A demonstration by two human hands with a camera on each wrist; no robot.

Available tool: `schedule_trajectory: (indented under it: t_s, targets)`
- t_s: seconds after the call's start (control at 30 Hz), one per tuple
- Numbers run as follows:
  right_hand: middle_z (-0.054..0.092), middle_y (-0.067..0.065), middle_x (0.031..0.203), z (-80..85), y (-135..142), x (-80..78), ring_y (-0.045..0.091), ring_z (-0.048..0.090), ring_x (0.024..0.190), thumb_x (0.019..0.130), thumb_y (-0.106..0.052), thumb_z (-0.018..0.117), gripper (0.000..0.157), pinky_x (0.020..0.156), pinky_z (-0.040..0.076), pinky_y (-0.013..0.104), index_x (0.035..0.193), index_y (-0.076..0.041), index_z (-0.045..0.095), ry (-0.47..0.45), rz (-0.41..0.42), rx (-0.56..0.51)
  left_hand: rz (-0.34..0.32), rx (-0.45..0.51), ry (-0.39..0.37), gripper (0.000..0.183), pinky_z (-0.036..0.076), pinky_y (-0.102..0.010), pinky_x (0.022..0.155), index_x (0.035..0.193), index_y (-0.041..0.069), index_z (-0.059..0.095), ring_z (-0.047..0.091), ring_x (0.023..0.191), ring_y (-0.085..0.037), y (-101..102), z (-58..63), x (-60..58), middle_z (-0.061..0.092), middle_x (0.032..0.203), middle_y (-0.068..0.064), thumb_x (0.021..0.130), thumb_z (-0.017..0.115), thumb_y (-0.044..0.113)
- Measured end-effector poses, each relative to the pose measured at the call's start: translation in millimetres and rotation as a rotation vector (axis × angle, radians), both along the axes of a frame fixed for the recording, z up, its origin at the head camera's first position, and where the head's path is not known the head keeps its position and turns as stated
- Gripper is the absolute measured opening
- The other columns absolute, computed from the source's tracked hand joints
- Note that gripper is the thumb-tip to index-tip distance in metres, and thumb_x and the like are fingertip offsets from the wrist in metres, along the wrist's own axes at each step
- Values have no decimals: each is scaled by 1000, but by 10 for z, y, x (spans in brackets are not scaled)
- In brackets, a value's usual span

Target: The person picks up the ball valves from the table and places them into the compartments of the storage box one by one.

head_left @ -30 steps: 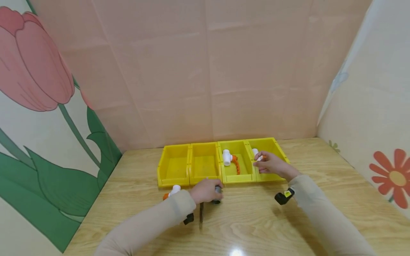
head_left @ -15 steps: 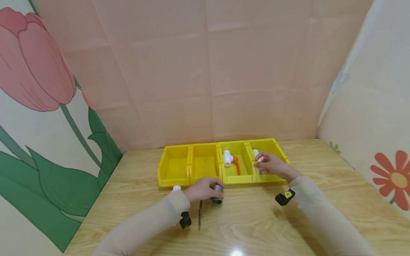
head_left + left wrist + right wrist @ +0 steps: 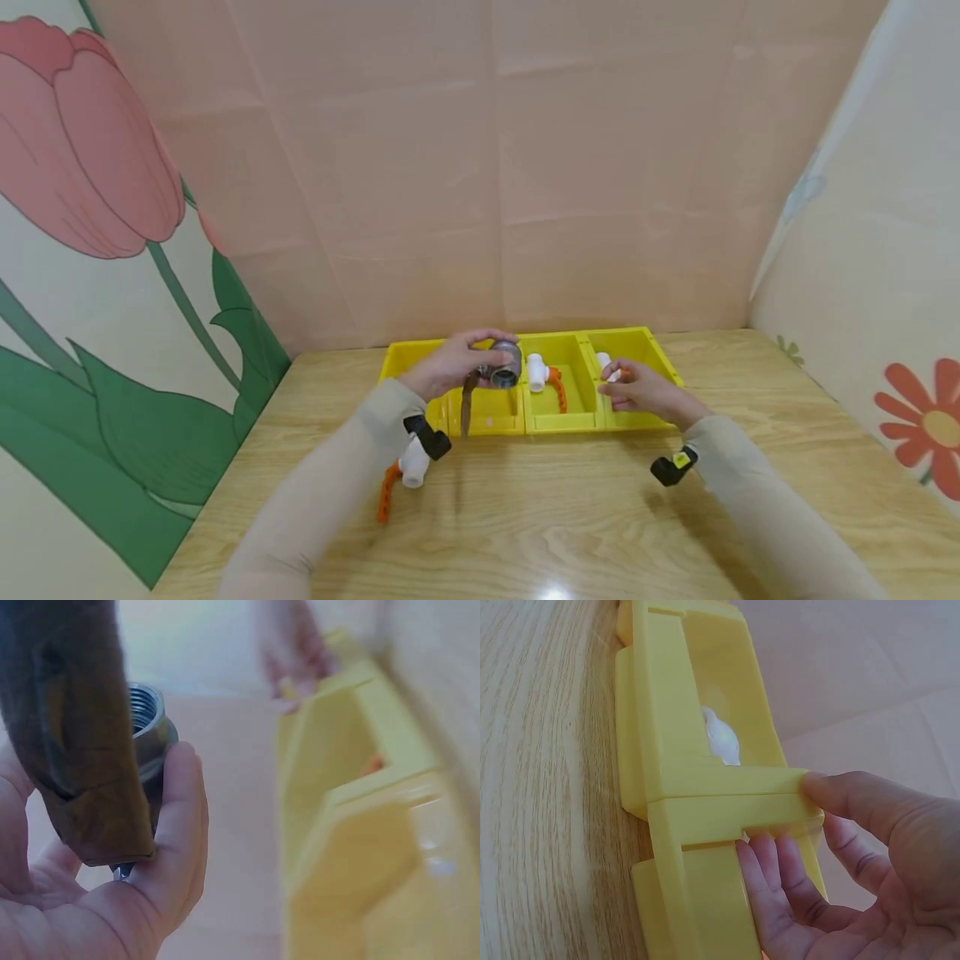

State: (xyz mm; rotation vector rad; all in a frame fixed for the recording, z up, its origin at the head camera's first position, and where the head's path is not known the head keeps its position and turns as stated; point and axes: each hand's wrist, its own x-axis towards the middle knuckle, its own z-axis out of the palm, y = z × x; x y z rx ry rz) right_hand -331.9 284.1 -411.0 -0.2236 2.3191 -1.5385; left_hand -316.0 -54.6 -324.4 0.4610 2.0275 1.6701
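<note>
My left hand [image 3: 450,365] grips a metal ball valve [image 3: 507,367] in the air over the second yellow bin [image 3: 487,423] from the left. Its long brownish lever [image 3: 90,765] hangs down, and a threaded opening shows in the left wrist view. My right hand [image 3: 643,390] pinches the adjoining side walls [image 3: 735,791] of the two right-hand bins, thumb on one side and fingertips on the other. Inside the third bin lies a white plastic valve [image 3: 537,372] with an orange handle. Another white valve [image 3: 603,360] in the fourth bin is partly hidden by the right hand.
A white valve [image 3: 414,463] with an orange handle lies on the wooden table [image 3: 570,508], below the left wrist. The leftmost bin [image 3: 401,357] is partly covered by the left arm. A pink sheet [image 3: 495,167] hangs behind the row of bins.
My left hand has lifted the metal valve off the table and carried it up to the second bin. The right hand stays at the bin walls.
</note>
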Motion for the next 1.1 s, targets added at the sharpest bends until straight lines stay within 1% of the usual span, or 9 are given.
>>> schedule_trajectory:
  t_s: [0.1,0.23,0.37,0.47,0.63,0.83,0.93,1.0,1.1]
  targets:
    - [52,7,91,3,13,18,19,58,77,95,-23,62,36,73,56,27,118,-2,42,1,-2,1,36,11,0,39,54,-33,74,134,19,56,61,95,-26,-4,153,-105,51,133,-16,95,62,16]
    - [52,7,90,-4,26,28,18,58,76,96,-22,61,36,73,56,27,118,-2,42,7,-4,3,57,-7,-1,38,54,-32,74,132,23,58,61,98,-26,-12,253,-248,50,134,-14,94,64,19]
    - [52,7,89,-13,20,23,17,58,75,95,-23,62,36,72,56,26,118,-2,43,11,-5,0,80,-13,-2,37,54,-32,74,129,25,60,60,99,-26,-28,269,-391,50,133,-13,93,65,20]
    - [52,7,88,-14,6,18,17,58,74,95,-25,63,38,71,56,26,118,-2,43,20,-2,-2,85,-3,-3,37,55,-33,77,130,25,60,60,102,-27,-38,249,-493,50,134,-12,94,65,19]
    - [51,8,87,-7,-7,17,17,58,74,95,-23,63,36,70,56,25,117,-2,43,24,-11,16,73,10,-32,38,53,-38,87,131,24,59,59,107,-28,-27,158,-657,49,137,-11,94,64,17]
    - [51,7,87,19,-19,25,16,58,73,95,-22,63,37,70,56,25,118,-2,43,21,-17,20,86,46,-117,41,44,-49,103,132,21,59,58,108,-29,21,-32,-830,48,139,-13,93,65,13]
    - [51,7,86,22,-22,30,16,58,72,95,-21,63,37,69,56,24,118,-1,43,20,-15,11,108,59,-146,42,45,-48,102,132,21,59,58,108,-29,48,-169,-908,48,139,-15,92,65,10]
    - [51,7,86,17,-24,32,15,58,72,95,-21,63,36,69,55,24,117,-1,43,15,-14,6,127,50,-146,42,48,-46,99,132,21,59,58,108,-28,59,-266,-949,49,139,-14,92,65,10]
    - [51,7,87,11,-31,36,15,58,73,95,-21,63,36,68,55,23,117,-2,43,12,-14,6,161,37,-142,44,48,-46,98,133,19,58,58,109,-28,71,-385,-983,49,139,-14,92,66,10]
